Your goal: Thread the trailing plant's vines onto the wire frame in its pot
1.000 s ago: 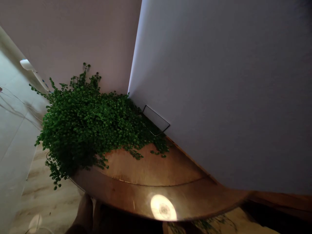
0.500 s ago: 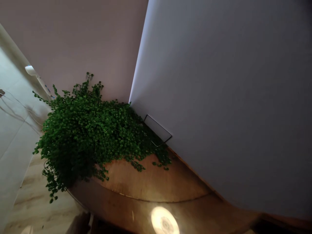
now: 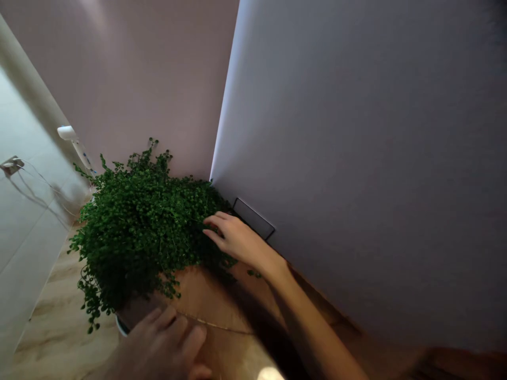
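A bushy green trailing plant [image 3: 134,227] with small round leaves spreads over the corner of a wooden surface [image 3: 233,295] and spills past its front edge. At the plant's right side is my right hand [image 3: 229,235], thumb and fingers apart. Its fingertips overlap the foliage; whether they touch the leaves I cannot tell. Low in the view, just in front of the plant, my left hand [image 3: 166,340] is slightly blurred, with its fingers loosely bent and a little apart. Nothing shows in either hand. Any pot under the leaves is hidden.
Behind the right hand, a thin dark wire frame [image 3: 255,214] stands against the grey wall [image 3: 356,158]. A white handheld device [image 3: 73,140] and a wall socket [image 3: 11,166] with cables are at the left. Wood-look floor [image 3: 49,306] lies below.
My right hand has come into view from below and reached the plant's right side. The left hand has risen from the bottom edge. The view has shifted slightly, so the plant sits lower.
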`<state>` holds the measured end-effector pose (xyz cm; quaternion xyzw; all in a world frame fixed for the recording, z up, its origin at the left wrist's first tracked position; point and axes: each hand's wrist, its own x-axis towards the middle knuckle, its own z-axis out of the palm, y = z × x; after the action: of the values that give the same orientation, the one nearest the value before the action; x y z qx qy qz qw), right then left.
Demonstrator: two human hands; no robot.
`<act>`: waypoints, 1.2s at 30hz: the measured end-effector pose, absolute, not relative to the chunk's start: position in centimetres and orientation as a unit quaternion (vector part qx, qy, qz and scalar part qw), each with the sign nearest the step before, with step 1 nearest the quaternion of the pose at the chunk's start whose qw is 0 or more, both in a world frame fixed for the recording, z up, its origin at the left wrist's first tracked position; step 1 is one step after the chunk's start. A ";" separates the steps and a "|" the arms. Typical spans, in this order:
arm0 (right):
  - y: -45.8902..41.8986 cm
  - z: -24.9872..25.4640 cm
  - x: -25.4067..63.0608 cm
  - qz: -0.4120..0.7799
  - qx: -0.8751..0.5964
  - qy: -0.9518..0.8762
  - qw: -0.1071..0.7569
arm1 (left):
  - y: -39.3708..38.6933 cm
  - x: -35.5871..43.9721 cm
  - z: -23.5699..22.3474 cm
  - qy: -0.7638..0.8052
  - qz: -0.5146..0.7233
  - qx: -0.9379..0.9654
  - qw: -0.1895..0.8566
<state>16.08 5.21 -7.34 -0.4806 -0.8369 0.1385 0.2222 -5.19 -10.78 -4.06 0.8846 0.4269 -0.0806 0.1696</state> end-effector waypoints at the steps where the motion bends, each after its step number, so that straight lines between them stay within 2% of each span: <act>1: 6.2 -7.8 15.0 0.123 -0.483 -0.839 0.215 | -10.2 -4.6 -2.9 0.423 -0.055 0.898 0.107; 3: 7.5 -8.8 13.4 0.113 -0.482 -0.841 0.219 | -8.9 -3.6 -0.5 0.416 0.006 0.909 0.012; 7: 8.7 -9.2 13.5 0.120 -0.462 -0.839 0.259 | -6.1 -2.7 2.8 0.404 0.094 0.907 -0.069; 10: 9.2 -7.9 15.6 0.209 -0.413 -0.795 0.392 | -3.9 -3.1 2.9 0.463 0.159 0.866 -0.099; 14: 9.5 -5.7 18.0 0.321 -0.374 -0.651 0.578 | -1.1 -3.6 2.1 0.487 0.211 0.839 -0.120; 16: 9.4 -4.9 18.5 0.334 -0.362 -0.595 0.634 | 0.1 -3.4 1.7 0.485 0.234 0.834 -0.122; 19: 9.1 -4.3 18.1 0.331 -0.347 -0.561 0.675 | 2.0 -2.5 1.2 0.479 0.263 0.830 -0.112; 25: 8.5 -4.0 16.7 0.334 -0.329 -0.569 0.676 | 5.5 -0.7 -0.3 0.500 0.396 0.770 -0.009; 28: 8.4 -4.2 16.4 0.328 -0.328 -0.586 0.664 | 6.7 0.2 -1.0 0.494 0.493 0.708 0.108; 32: 8.3 -4.6 16.0 0.281 -0.346 -0.613 0.653 | 7.5 1.6 -1.9 0.409 0.574 0.630 0.327; 34: 8.1 -4.6 15.9 0.233 -0.360 -0.638 0.639 | 7.8 2.1 -2.0 0.389 0.599 0.586 0.382; 36: 7.9 -4.4 16.2 0.201 -0.370 -0.671 0.610 | 8.0 2.3 -1.9 0.390 0.619 0.556 0.395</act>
<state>16.20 7.89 -4.37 -0.3701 -0.6710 0.2011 0.6102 2.29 7.99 -1.94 0.5558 0.3900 0.6187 0.3951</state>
